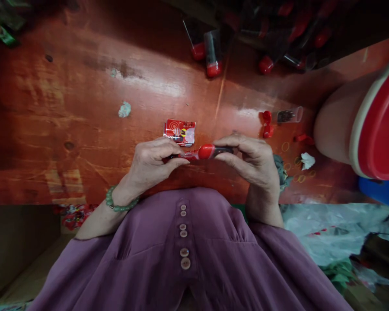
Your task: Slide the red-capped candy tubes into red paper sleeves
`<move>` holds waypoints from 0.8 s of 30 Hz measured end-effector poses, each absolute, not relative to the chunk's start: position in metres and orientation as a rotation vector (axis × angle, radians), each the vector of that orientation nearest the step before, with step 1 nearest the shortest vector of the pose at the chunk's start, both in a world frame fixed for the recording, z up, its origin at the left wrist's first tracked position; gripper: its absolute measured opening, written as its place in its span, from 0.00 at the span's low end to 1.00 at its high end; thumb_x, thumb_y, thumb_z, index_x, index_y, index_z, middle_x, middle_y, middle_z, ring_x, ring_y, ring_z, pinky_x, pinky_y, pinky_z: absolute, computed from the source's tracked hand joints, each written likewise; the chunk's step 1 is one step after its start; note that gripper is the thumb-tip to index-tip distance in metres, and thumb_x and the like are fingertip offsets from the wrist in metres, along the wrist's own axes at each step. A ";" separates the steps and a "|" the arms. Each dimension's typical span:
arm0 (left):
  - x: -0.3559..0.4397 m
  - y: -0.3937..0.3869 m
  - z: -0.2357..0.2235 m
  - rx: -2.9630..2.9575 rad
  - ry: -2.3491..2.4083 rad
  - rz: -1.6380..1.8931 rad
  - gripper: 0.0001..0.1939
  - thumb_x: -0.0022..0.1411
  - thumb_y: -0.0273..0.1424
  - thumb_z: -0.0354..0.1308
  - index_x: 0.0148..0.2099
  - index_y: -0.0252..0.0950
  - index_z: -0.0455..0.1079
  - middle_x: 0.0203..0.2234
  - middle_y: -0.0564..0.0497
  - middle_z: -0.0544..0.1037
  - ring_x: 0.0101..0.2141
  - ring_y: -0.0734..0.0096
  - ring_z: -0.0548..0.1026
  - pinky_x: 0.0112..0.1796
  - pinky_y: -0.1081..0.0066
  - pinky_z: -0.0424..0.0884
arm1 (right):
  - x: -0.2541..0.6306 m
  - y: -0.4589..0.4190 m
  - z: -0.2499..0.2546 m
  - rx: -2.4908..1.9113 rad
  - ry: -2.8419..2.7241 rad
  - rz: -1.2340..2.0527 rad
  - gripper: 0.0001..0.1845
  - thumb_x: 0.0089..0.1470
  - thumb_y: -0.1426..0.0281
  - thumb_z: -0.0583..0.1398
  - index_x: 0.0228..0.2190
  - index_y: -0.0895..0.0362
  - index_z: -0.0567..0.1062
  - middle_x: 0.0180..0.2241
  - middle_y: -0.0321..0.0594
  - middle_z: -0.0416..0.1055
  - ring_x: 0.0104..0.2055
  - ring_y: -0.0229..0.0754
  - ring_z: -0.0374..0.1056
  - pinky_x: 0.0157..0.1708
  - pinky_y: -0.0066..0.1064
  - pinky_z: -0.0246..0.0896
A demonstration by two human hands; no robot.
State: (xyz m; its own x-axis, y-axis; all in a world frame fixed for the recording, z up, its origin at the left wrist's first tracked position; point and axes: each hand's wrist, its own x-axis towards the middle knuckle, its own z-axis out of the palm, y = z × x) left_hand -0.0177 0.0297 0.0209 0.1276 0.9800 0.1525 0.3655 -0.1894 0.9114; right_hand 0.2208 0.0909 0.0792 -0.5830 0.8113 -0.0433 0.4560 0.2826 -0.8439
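My right hand [254, 157] is closed around the dark body of a small tube with a rounded red cap [206, 151], which points left. Between the thumb and fingers of my left hand [152, 159] is a thin red printed piece [190, 155], like a card or wrapper seen edge-on. Its right end meets or overlaps the red cap; whether they touch I cannot tell. Just beyond my left fingers, a small stack of red printed cards [180, 131] lies on the reddish wooden table [94, 99].
Clear tubes with red caps [213, 54] lie at the back. Right of my right hand are red plastic pieces [266, 125], a clear cup with dark bits [288, 115], rubber bands [300, 178] and crumpled white paper [307, 161]. A bucket with a red lid [382, 125] stands far right.
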 end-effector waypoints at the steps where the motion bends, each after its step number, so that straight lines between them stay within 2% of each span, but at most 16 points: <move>1: -0.018 0.030 0.020 1.670 1.313 1.065 0.07 0.58 0.34 0.68 0.32 0.37 0.77 0.27 0.52 0.81 0.29 0.72 0.78 0.33 0.71 0.75 | 0.219 0.089 0.079 -1.119 -2.167 1.225 0.11 0.60 0.63 0.63 0.44 0.49 0.79 0.38 0.38 0.81 0.38 0.42 0.77 0.41 0.35 0.73; 8: -0.018 0.027 0.019 1.640 1.279 1.044 0.07 0.58 0.34 0.68 0.33 0.36 0.77 0.27 0.52 0.81 0.29 0.73 0.78 0.32 0.72 0.74 | 0.213 0.086 0.081 -1.051 -2.330 1.210 0.12 0.63 0.63 0.60 0.47 0.50 0.78 0.39 0.38 0.80 0.40 0.42 0.76 0.42 0.35 0.72; 15: -0.014 0.025 0.020 1.542 1.222 1.021 0.03 0.57 0.28 0.68 0.33 0.34 0.78 0.26 0.52 0.82 0.27 0.76 0.77 0.32 0.76 0.73 | 0.211 0.086 0.084 -0.947 -2.558 1.202 0.13 0.65 0.65 0.57 0.48 0.53 0.77 0.39 0.40 0.80 0.39 0.40 0.75 0.41 0.32 0.70; 24: -0.007 0.024 0.021 1.320 1.125 1.008 0.06 0.57 0.32 0.67 0.36 0.37 0.81 0.31 0.50 0.84 0.31 0.71 0.80 0.36 0.74 0.75 | 0.204 0.095 0.078 -0.757 -2.602 1.400 0.18 0.65 0.70 0.57 0.55 0.55 0.73 0.43 0.44 0.78 0.43 0.41 0.75 0.44 0.33 0.70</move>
State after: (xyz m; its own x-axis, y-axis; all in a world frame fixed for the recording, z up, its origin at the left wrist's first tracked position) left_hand -0.0067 0.0235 0.0207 0.1942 0.9802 -0.0386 0.0686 0.0256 0.9973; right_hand 0.2044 0.0946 0.0775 -0.8730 0.4642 -0.1494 0.3805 0.4568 -0.8041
